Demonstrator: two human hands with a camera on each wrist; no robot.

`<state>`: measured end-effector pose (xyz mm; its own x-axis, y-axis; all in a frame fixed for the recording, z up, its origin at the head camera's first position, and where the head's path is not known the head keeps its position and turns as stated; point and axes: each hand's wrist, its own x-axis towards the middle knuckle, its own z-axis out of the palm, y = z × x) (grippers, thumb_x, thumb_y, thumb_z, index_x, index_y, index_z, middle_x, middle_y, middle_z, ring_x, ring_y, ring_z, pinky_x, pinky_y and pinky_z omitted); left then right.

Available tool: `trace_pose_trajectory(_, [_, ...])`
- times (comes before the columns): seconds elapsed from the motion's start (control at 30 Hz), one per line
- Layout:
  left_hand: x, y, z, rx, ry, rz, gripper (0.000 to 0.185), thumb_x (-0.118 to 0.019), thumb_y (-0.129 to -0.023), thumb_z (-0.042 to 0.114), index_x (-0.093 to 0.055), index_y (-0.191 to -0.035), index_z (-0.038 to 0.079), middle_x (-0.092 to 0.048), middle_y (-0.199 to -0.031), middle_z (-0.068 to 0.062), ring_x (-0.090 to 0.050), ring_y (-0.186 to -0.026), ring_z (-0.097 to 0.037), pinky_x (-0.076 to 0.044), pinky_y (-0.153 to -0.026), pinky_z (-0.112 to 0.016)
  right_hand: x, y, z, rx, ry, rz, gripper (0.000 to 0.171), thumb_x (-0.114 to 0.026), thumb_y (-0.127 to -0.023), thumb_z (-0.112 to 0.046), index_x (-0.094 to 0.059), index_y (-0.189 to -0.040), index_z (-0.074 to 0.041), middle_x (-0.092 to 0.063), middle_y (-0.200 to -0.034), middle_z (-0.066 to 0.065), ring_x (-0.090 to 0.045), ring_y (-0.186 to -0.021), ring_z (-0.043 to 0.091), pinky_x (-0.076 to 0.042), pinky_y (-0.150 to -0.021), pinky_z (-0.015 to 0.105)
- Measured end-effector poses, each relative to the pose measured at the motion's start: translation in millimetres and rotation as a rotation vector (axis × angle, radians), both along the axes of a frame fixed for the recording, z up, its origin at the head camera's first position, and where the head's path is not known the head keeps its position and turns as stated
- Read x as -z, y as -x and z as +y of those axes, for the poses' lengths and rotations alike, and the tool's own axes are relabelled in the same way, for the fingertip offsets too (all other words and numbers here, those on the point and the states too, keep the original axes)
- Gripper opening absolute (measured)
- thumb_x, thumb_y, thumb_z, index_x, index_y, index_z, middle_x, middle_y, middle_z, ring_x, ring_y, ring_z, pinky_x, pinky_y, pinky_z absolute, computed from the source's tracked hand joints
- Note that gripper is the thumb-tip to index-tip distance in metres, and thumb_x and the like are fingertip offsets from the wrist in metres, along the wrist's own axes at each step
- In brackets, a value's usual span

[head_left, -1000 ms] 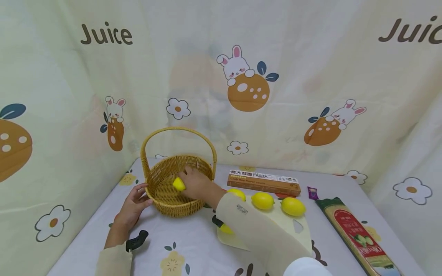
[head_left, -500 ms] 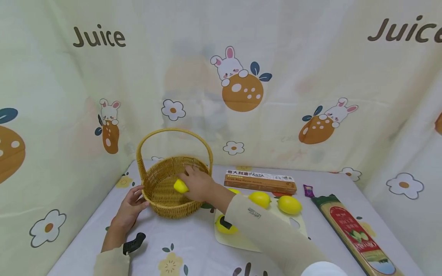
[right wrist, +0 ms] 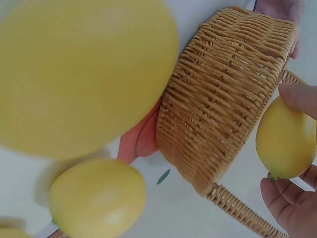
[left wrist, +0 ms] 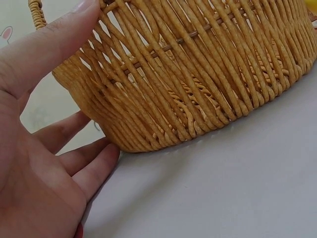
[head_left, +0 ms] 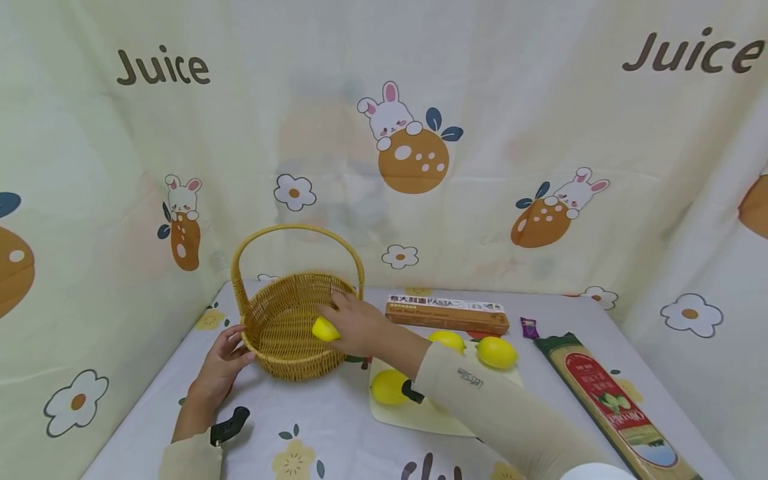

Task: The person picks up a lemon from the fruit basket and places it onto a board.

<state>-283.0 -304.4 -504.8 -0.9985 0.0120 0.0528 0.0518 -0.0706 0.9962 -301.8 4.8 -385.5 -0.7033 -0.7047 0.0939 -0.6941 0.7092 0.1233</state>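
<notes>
A round wicker basket (head_left: pixel 300 363) with a tall hoop handle stands at the left of the table. My left hand (head_left: pixel 219 367) rests against its left side; in the left wrist view the thumb lies along the outer wall, fingers extended near the base. With thumb and fingers, my right hand (head_left: pixel 360 327) holds a yellow lemon (right wrist: pixel 285 139) over the basket's right part. No other lemon shows inside the basket. A pale cutting board (head_left: pixel 414 421) carries more lemons: one at front left (head_left: pixel 389 387), two at the back (head_left: pixel 497 352), partly behind my right forearm.
A pasta box (head_left: pixel 447 315) lies along the back of the table. Right of it are a small purple packet (head_left: pixel 529 327) and a long green-and-red pasta bag (head_left: pixel 615 407). A printed curtain (head_left: pixel 336 147) hangs close behind the basket.
My right hand has shifted right relative to the basket, still holding the lemon. The forearm has uncovered the front lemon. My left hand stays on the basket; the head view has turned slightly right.
</notes>
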Motion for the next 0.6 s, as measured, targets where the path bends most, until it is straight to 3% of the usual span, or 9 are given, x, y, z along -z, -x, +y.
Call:
trace_pose_trajectory(0.4, [1.4,0.5,-1,-0.004,-0.002,-0.011,0.068,-0.068,-0.089,-0.001,-0.031,-0.143,0.012,-0.014,-0.160,-0.014,-0.025,-0.141,-0.034,-0.022,-0.111,-0.049,-1.4,-17.7,33,-0.018,0.018,0.028,0.064,-0.066,-0.089,-0.047,-0.045,-0.144,-0.022,-0.044,-0.126,0.006,-0.047,-0.101,0.019,-0.046,-0.071,0.025])
trace_pose_trajectory(0.6, [1.3,-0.3,1,0.006,0.001,-0.003,0.068,-0.067,-0.090,0.000,-0.028,-0.145,0.011,-0.013,-0.160,-0.014,-0.023,-0.142,-0.035,-0.023,-0.110,-0.046,1.8,-28.6,51,0.007,0.049,-0.007,0.061,-0.067,-0.090,-0.045,-0.046,-0.143,-0.024,-0.044,-0.127,0.004,-0.047,-0.102,0.019,-0.048,-0.077,0.027])
